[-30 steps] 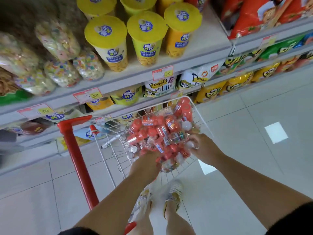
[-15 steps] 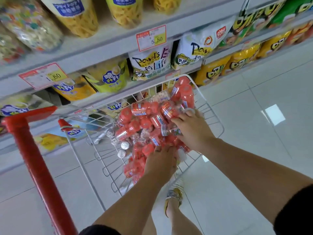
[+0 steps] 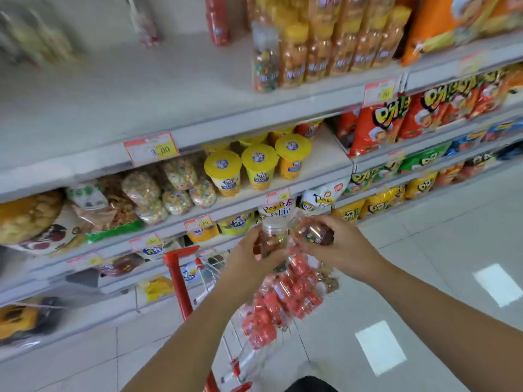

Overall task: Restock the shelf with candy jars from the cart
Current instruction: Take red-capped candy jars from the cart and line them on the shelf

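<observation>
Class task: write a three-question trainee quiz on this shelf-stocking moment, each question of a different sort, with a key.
1. True or false: the left hand and the right hand both grip the bag of candy jars.
2. The cart handle is: A blue, B red, C green.
3. Fill in: the cups on the shelf have ___ lids.
Key: 1 true; 2 B; 3 yellow.
</observation>
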The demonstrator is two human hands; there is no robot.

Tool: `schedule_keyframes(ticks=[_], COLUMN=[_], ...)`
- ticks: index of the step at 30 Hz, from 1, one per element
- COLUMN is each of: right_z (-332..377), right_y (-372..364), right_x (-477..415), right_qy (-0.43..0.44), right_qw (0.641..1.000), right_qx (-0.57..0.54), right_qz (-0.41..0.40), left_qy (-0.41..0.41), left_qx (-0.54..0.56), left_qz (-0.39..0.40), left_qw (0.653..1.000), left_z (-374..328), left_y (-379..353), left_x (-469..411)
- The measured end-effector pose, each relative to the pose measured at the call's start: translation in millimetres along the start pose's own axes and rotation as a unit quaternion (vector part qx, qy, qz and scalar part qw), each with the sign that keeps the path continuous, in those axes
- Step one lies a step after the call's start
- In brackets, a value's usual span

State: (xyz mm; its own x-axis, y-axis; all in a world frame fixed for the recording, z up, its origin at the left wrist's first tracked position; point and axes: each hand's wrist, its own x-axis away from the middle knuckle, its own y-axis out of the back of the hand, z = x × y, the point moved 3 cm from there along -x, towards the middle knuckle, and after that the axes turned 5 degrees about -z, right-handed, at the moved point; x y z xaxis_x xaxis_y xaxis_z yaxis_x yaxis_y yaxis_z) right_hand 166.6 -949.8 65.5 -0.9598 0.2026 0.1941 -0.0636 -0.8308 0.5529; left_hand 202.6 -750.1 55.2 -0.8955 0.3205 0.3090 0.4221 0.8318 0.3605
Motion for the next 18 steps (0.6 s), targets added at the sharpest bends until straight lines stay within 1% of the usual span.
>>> schedule_keyframes(ticks=[2, 5, 10, 13, 16, 18], right_z=[34, 82, 156, 187, 208, 219], right_y=[14, 30, 32, 18, -3, -15], right_x=[5, 6, -8, -27, -56, -79], right_qy=[0.012, 0.037, 0.065, 0.063, 0.066, 0.072], right_qw=[0.999, 0.997, 0.989, 0.982, 0.968, 0.958], right_qx=[-0.035, -0.059, -0.092, -0.113, -0.132, -0.127], right_qz=[-0.001, -0.040, -0.095, -0.136, -0.202, -0.247], left_qy=[-0.030, -0.084, -0.173, -0.192, -0.207, -0.225], left_qx=[0.008, 0.006, -0.010, 0.017, 0.036, 0.025], left_qz=[-0.017, -0.039, -0.044, -0.024, -0.028, -0.036], left_qw=[0.999, 0.996, 0.984, 0.981, 0.977, 0.973], left_z=[-31, -70, -120, -132, -135, -140], left_y=[24, 60, 116, 150, 184, 201], left_x=[6, 9, -4, -26, -58, -79])
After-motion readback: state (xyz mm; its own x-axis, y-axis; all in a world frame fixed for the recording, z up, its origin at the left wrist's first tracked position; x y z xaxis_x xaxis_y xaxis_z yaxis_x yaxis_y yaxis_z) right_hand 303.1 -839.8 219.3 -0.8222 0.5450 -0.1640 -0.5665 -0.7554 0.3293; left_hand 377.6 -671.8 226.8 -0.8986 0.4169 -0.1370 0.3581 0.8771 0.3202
